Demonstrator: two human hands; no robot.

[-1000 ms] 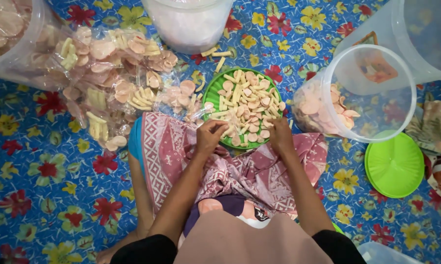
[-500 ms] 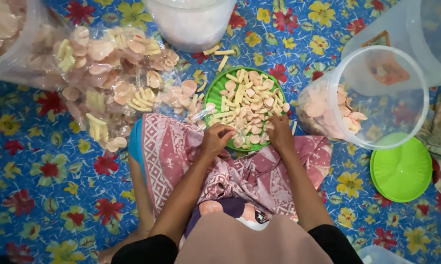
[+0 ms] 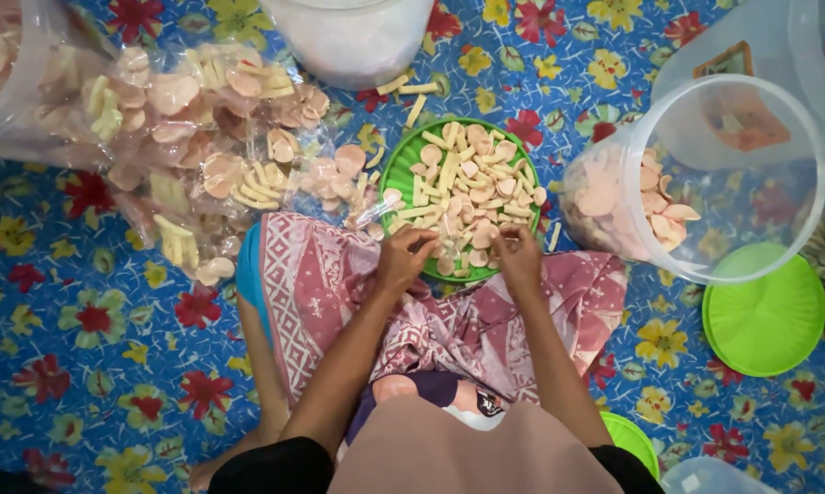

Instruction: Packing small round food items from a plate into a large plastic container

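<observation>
On the blue flowered floor mat (image 3: 92,366), bare room lower left; clear plastic tub (image 3: 705,174) lies tipped right, pink crackers inside; round green tray (image 3: 403,174) of mixed crackers centre; left hand (image 3: 403,259) and right hand (image 3: 520,256) at its near edge, fingers curled pinching crackers.

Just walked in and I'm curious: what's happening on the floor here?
A person sits on a blue flowered mat with both hands at the near edge of a green plate piled with round and stick-shaped crackers. The left hand and right hand each finger pieces in the pile. A clear bag of crackers lies to the left, a clear tub on its side to the right, beside a green lid.
</observation>
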